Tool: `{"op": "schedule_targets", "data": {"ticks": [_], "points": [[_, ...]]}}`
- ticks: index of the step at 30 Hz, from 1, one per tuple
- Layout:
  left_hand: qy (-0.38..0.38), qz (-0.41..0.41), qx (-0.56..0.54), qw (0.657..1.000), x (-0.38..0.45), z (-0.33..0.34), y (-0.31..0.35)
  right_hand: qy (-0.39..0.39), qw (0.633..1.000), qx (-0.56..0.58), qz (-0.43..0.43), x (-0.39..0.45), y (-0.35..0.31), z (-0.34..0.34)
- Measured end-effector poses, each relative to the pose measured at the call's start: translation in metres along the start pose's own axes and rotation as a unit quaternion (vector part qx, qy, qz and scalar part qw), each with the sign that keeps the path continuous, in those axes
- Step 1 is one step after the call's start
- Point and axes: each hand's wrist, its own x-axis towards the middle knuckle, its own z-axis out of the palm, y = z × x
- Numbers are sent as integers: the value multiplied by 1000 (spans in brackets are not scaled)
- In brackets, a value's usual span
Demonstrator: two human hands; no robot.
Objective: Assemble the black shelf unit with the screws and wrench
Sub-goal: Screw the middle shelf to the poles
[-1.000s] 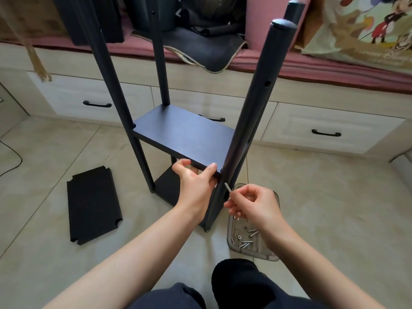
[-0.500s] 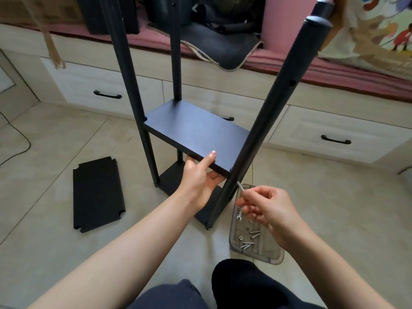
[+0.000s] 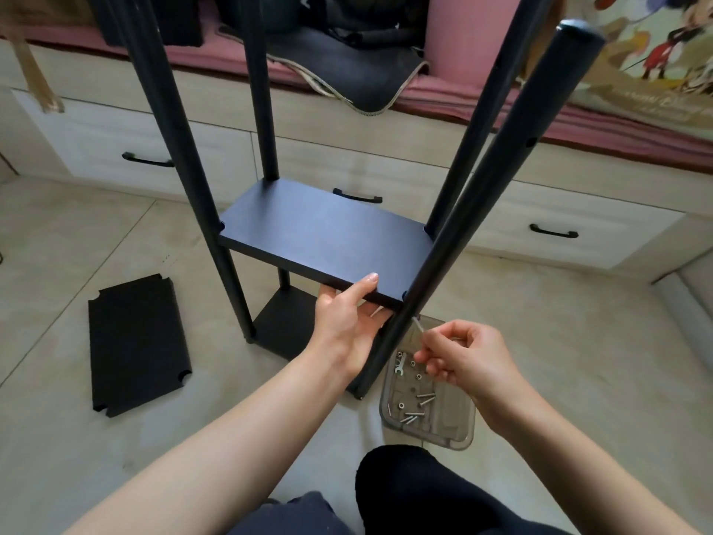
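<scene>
The black shelf unit stands on the floor with several round posts; its middle board [image 3: 324, 233] sits between them and a bottom board [image 3: 281, 334] lies beneath. My left hand [image 3: 347, 322] grips the middle board's near edge from below, thumb on top, beside the near right post [image 3: 463, 225]. My right hand [image 3: 463, 357] pinches a silver screw [image 3: 417, 325] whose tip points at that post just under the board. A clear plastic tray [image 3: 459, 430] below my right hand holds several screws, nuts and a small wrench [image 3: 399, 368].
A loose black shelf board [image 3: 137, 341] lies flat on the tiled floor at the left. A bench with drawers [image 3: 551, 233] and a pink cushion runs along the back. My knees [image 3: 416, 492] are at the bottom edge.
The view has drawn closer and tilted. My left hand has shifted its grip along the board's near edge, and my right hand has brought the screw nearer to the post.
</scene>
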Motion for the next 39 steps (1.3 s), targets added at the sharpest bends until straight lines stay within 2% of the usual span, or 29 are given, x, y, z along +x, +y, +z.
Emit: {"op": "schedule_targets", "data": {"ticks": [8, 14, 21, 25, 33, 39], "points": [[-18, -12, 47, 999, 1, -4, 7, 26, 999, 3, -31, 5, 6, 0], [-19, 1, 53, 998, 1, -8, 8, 14, 997, 63, -52, 11, 13, 13], [-13, 16, 42, 999, -4, -16, 10, -5, 993, -19, -119, 21, 12, 10], [-6, 17, 24, 1000, -10, -21, 10, -29, 990, -21, -138, 19, 15, 9], [7, 2, -8, 1000, -17, -12, 7, 56, 983, 26, -175, 7, 28, 17], [4, -2, -20, 1000, -15, -10, 8, 82, 977, -16, -198, 9, 25, 21]]}}
